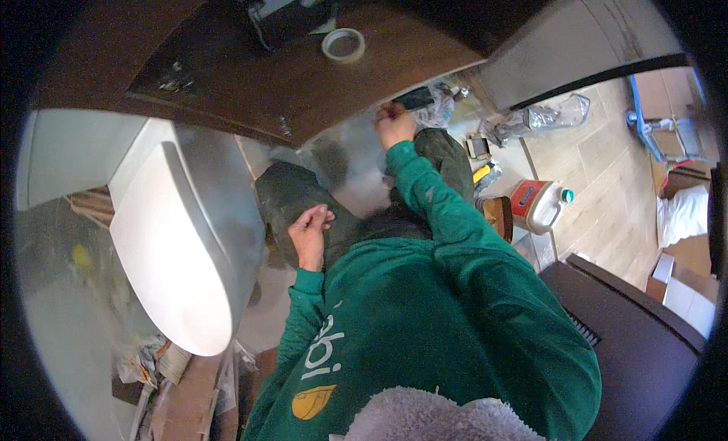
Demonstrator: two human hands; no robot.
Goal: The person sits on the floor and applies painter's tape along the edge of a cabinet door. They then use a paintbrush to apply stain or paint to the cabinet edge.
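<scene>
My right hand (394, 125) is by the front edge of a dark brown wooden cabinet (356, 81). Its fingers are bent into a closed grip, and I cannot make out whether anything is in them. Just beyond it, clear plastic wrapping (442, 107) lies beside a dark flat thing. Over my left thigh hovers my left hand (308, 230), its fingers curled in and no object showing. On top of the cabinet sits a roll of pale tape (343, 45).
At left stands a white toilet (171, 251). To my right are a white jug with a green cap (540, 206), an open brown container (497, 216) and a yellow-handled tool (483, 172). A plastic-wrapped piece (542, 119) lies on the wood-look floor (599, 191). Scraps (163, 365) lie at lower left.
</scene>
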